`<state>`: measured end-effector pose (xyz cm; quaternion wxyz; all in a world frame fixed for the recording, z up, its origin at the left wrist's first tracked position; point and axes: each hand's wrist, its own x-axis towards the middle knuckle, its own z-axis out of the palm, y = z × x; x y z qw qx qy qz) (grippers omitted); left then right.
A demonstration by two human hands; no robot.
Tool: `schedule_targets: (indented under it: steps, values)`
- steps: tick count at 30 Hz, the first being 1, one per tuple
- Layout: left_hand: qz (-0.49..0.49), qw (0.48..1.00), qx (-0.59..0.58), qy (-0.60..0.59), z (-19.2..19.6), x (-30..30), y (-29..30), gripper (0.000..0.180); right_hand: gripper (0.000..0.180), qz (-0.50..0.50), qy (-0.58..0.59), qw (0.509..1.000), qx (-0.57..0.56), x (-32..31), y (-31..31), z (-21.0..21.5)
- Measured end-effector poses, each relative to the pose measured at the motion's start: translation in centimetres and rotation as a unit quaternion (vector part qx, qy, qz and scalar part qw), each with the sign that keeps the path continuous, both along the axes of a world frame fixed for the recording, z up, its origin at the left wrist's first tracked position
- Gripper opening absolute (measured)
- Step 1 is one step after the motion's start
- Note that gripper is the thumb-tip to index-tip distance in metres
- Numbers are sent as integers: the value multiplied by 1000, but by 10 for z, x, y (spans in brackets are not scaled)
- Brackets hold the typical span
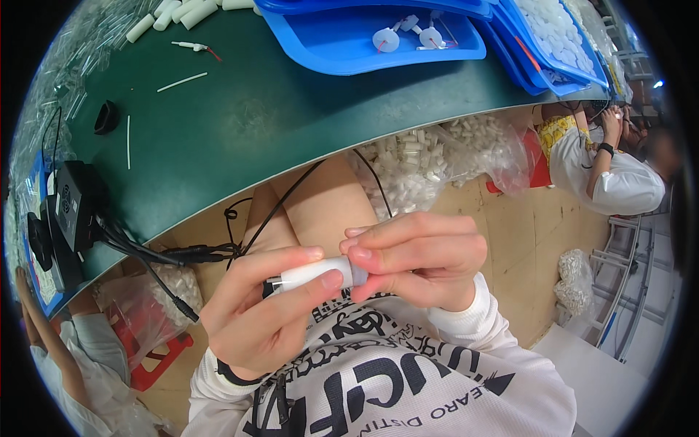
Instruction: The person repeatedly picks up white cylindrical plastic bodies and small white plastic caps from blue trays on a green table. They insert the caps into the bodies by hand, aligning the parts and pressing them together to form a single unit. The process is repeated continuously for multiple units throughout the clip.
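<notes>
Here, a small white cylindrical part (317,273) is pinched by the fingers (331,280) of the left hand (258,313), thumb against its side, while its right end is gripped by the pressed-together fingertips of the right hand (422,255). The part is held low over the lap, in front of the white printed shirt (378,379). Beyond it, a green worktop (240,116) is seen, carrying blue trays (364,44) and a black device (73,207) with cables.
</notes>
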<state>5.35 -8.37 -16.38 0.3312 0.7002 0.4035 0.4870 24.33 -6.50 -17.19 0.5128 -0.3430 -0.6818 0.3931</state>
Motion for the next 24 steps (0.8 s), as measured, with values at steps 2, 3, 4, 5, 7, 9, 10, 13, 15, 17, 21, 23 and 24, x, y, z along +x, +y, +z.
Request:
schedule_targets:
  steps: [2, 3, 4, 5, 7, 9, 10, 13, 15, 17, 21, 23, 24]
  values:
    - [-4, 1000, -9, -5, 0, 0, 1, 30, 27, 15, -14, 1000, 5, 1, 0, 2]
    - [-4, 1000, -21, -12, 1, 1, 2, 30, 27, 21, -21, 1000, 8, 2, 0, 2]
    - [-4, 999, -32, -18, 2, 2, 2, 31, 27, 19, -23, 999, 11, 2, 0, 2]
    - [2, 999, -31, -16, 1, 2, 1, 30, 27, 18, -24, 999, 14, 1, 0, 1]
    - [12, 999, -29, -14, -3, 4, -1, 30, 28, 14, -30, 999, 13, 1, -1, -2]
    - [19, 1000, -11, 6, -2, 6, -2, 29, 29, 12, -34, 999, 0, 1, -1, -5]
    - [24, 1000, -2, 16, -1, 6, -2, 29, 32, 18, -23, 999, -18, 1, -1, -7]
    - [36, 999, 4, -19, -6, 9, 1, 29, 46, 28, 43, 996, -71, 3, 3, -11]
    - [14, 978, -136, -157, -4, 11, -1, 27, 60, 32, 124, 987, -100, -3, 7, -15]
    - [5, 925, -256, -281, -1, 12, -2, 21, 55, 44, 243, 948, -201, -6, 0, -16]
    - [-7, 892, -335, -303, 0, 11, 0, 20, 51, -113, 49, 992, -26, 7, -11, -21]
    - [-14, 886, -363, -289, 0, 9, -3, 21, 42, -193, -129, 965, 123, 9, -15, -7]
    - [-33, 886, -363, -285, 1, 9, -2, 21, 39, -187, -181, 954, 151, 6, -12, 3]
